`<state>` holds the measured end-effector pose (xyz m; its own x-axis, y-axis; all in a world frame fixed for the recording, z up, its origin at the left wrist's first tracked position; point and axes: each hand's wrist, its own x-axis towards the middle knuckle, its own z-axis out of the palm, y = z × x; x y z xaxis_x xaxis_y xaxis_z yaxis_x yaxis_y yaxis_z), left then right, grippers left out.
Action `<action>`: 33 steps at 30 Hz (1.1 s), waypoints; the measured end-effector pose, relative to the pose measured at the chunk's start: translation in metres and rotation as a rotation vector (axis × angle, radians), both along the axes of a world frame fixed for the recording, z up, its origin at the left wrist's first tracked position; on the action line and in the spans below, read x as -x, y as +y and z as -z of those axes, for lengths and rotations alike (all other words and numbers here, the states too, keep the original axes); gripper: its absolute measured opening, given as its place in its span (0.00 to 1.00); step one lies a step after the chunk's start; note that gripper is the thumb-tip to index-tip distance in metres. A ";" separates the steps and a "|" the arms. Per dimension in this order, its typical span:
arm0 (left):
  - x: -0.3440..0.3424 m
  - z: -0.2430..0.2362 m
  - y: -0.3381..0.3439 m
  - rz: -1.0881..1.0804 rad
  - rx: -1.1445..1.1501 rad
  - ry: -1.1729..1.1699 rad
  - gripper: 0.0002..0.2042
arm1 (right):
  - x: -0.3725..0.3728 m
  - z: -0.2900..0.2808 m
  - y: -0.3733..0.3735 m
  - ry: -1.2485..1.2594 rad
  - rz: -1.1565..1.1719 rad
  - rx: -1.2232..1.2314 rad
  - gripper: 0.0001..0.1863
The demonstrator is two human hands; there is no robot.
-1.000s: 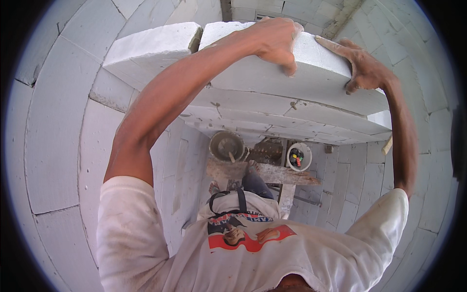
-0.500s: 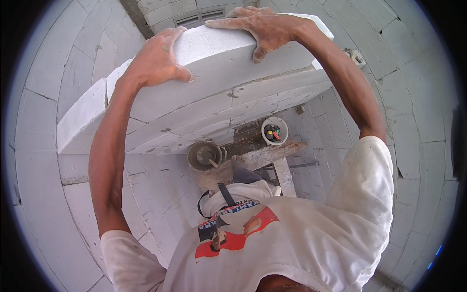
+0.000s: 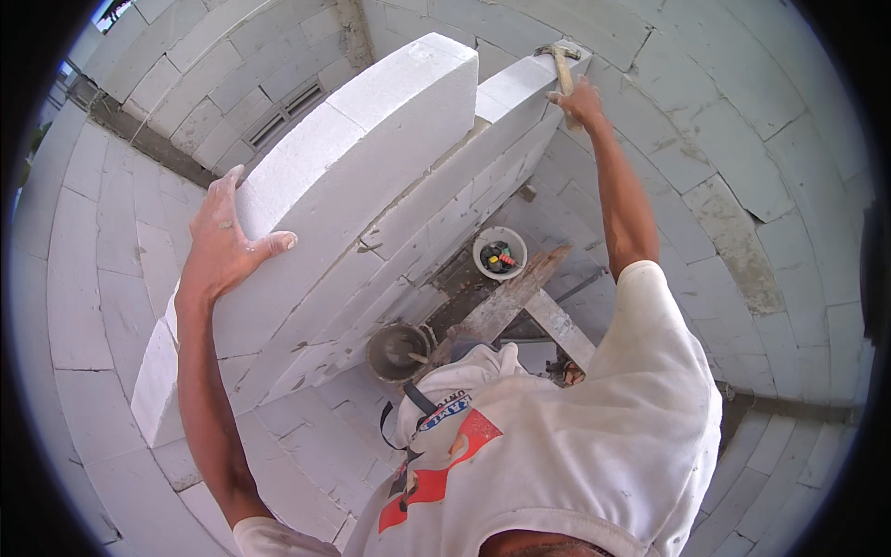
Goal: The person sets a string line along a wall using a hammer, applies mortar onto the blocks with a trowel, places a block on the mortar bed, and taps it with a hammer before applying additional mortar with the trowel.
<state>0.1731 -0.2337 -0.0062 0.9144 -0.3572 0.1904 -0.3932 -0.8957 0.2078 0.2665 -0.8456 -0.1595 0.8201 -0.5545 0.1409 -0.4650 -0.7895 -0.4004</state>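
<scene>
A large white aerated-concrete block [image 3: 357, 181] stands on the top course of a block wall [image 3: 408, 218]. My left hand [image 3: 225, 232] grips its left part, with the fingers over the top edge and the thumb on the near face. Past the block's right end, at the far right end of the wall, my right hand [image 3: 583, 104] is closed round the handle of a hammer [image 3: 562, 72]. The hammer's head rests at the wall's top, close to the side wall.
Below, a white bucket [image 3: 501, 252] holds dark and coloured items. Beside it are a mortar-stained bucket [image 3: 394, 353] and a wooden plank [image 3: 510, 297]. Tall block walls [image 3: 724, 121] rise on the right and left. A vent grille [image 3: 283, 111] shows beyond the wall.
My right hand has left the block's top and moved right onto the hammer. My left hand stays on the block, further along to the left. The view has turned.
</scene>
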 end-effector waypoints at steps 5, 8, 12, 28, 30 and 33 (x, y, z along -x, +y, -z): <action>-0.025 -0.006 -0.062 0.041 -0.131 -0.013 0.69 | -0.008 0.011 0.037 -0.227 -0.315 0.015 0.56; -0.038 -0.001 -0.061 0.072 -0.093 0.084 0.65 | -0.005 -0.028 0.104 -0.185 -0.821 -0.511 0.63; -0.040 -0.001 -0.069 0.063 0.063 0.167 0.59 | -0.022 -0.031 0.136 -0.118 -0.967 -0.531 0.67; -0.039 0.001 -0.070 0.020 0.046 0.125 0.59 | -0.027 -0.036 0.152 0.033 -0.877 -0.725 0.53; -0.039 0.000 -0.070 0.036 0.028 0.122 0.59 | -0.024 -0.036 0.152 -0.022 -0.863 -0.713 0.51; -0.040 -0.001 -0.069 0.050 0.067 0.155 0.61 | -0.022 -0.035 0.150 -0.046 -0.855 -0.672 0.50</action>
<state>0.2129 -0.3030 -0.0056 0.9159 -0.3947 0.0738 -0.3961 -0.8578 0.3275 0.2883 -0.6959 -0.1245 0.9730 0.2220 0.0626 0.1607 -0.4576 -0.8745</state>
